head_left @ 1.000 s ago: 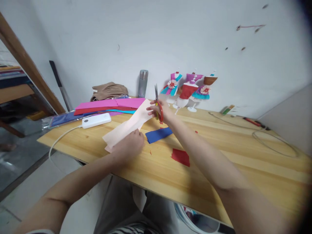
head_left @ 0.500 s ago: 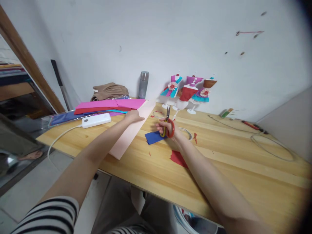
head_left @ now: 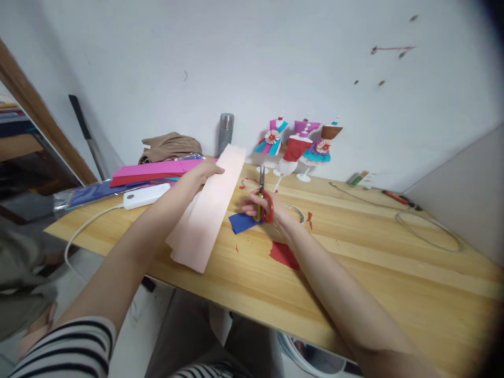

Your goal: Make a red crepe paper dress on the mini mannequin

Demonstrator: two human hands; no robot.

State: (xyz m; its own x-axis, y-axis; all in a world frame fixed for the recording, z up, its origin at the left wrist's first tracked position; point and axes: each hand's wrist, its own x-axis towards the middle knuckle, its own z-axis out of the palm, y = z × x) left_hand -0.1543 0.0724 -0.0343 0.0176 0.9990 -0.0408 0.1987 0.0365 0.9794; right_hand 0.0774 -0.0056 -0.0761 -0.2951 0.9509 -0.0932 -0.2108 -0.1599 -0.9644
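Observation:
My left hand (head_left: 207, 170) grips the far end of a long pale pink paper strip (head_left: 208, 210) and holds it lifted above the wooden table (head_left: 354, 252). My right hand (head_left: 262, 206) is closed on red-handled scissors (head_left: 263, 197), blades pointing away from me, resting on the table just right of the strip. A blue paper piece (head_left: 240, 222) lies under that hand. A red scrap (head_left: 284, 254) lies by my right forearm.
Pink, red and blue paper sheets (head_left: 157, 170) are stacked at the far left beside a white power bank (head_left: 146, 195) with its cable. A grey bottle (head_left: 225, 134), brown cloth (head_left: 169, 147) and three paper dress models (head_left: 297, 144) stand by the wall. A wire loop (head_left: 429, 231) lies at the right.
My left hand moved from the strip's near end to its far end and raised it off the table. My right hand brought the scissors down from the strip to the table by the blue piece.

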